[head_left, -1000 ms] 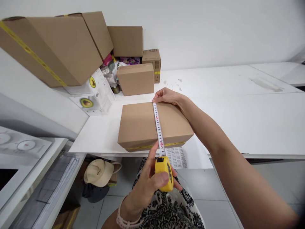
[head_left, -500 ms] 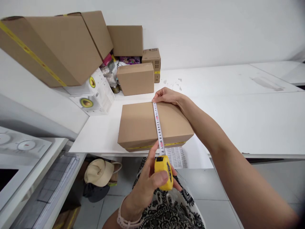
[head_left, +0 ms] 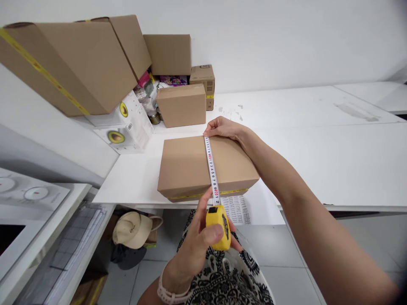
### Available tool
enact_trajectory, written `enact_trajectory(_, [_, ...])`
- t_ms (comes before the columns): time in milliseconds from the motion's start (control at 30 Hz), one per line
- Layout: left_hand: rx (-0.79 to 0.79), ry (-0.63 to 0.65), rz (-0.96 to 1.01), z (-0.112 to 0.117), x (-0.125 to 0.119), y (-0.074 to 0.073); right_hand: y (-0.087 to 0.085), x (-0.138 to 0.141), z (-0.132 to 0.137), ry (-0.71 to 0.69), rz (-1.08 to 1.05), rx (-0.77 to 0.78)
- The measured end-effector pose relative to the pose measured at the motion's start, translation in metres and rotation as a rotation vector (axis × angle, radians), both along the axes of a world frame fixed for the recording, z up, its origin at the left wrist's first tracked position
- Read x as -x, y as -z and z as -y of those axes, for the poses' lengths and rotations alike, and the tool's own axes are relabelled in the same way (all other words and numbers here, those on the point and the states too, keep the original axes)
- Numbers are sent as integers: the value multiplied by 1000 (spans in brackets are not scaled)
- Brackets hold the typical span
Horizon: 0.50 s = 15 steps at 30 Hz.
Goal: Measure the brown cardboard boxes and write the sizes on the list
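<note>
A brown cardboard box [head_left: 184, 163] lies on the white table, close to its front edge. Across its top runs the pulled-out blade of a yellow tape measure [head_left: 218, 228]. My left hand [head_left: 203, 239] is wrapped round the tape measure's case, just in front of the box, with the thumb on its side. At the far edge of the box, my right hand [head_left: 221, 127] pinches the blade's end between thumb and fingers. The blade's marks near the front edge read around 20. Yellow tape shows on the box's front side.
Several cardboard boxes [head_left: 181, 106] stand at the back left, with a big one [head_left: 79, 63] on white cartons [head_left: 127, 131]. Printed sheets [head_left: 237, 209] lie under the box at the table's edge. Below left are caps [head_left: 133, 228] and a shelf with a white appliance [head_left: 28, 195].
The tape measure's case in my left hand has shifted very slightly up toward the box. My right hand and the box stay put.
</note>
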<state>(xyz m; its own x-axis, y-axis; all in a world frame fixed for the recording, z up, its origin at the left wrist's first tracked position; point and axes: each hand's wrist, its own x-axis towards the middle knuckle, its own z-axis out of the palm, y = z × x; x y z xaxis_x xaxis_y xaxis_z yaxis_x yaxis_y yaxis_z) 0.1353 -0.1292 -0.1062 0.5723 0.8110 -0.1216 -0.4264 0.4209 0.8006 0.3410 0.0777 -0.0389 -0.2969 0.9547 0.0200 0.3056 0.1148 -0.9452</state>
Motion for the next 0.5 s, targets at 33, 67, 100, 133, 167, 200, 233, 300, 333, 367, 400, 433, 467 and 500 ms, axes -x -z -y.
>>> enact_trajectory(33, [4, -9, 0, 0, 0, 0, 3, 0, -8, -13, 26, 19])
enact_trajectory(67, [8, -17, 0, -1, 0, -1, 4, 0, -15, -23, 55, 34])
enact_trajectory(100, [12, -25, -1, -2, 1, -1, 5, -1, -21, -27, 79, 31])
enact_trajectory(133, [14, -31, 0, -2, 2, -1, 5, -2, -26, -29, 90, 4])
enact_trajectory(167, [17, -34, -1, -3, 3, -2, 2, -4, -28, -30, 85, -45])
enact_trajectory(200, [18, -33, -4, -3, 4, -1, -2, -7, -28, -31, 68, -106])
enact_trajectory(233, [14, -28, -6, -4, 5, -1, -8, -10, -25, -32, 43, -169])
enact_trajectory(300, [-9, -14, -7, -3, 8, 1, -25, -14, -11, -32, -12, -277])
enact_trajectory(333, [-29, -5, -6, -2, 9, 2, -35, -15, -1, -22, -30, -318])
enact_trajectory(367, [-55, 1, -4, -1, 10, 2, -45, -16, 10, -5, -46, -360])
enact_trajectory(400, [-83, 3, -4, 1, 11, 3, -55, -16, 23, 17, -63, -405])
enact_trajectory(433, [-111, 2, -8, 3, 14, 2, -63, -16, 35, 40, -82, -452])
enact_trajectory(467, [-136, -9, -19, 5, 17, 2, -69, -17, 48, 58, -102, -499])
enact_trajectory(500, [-163, -36, -32, 7, 22, 0, -73, -18, 61, 75, -124, -548])
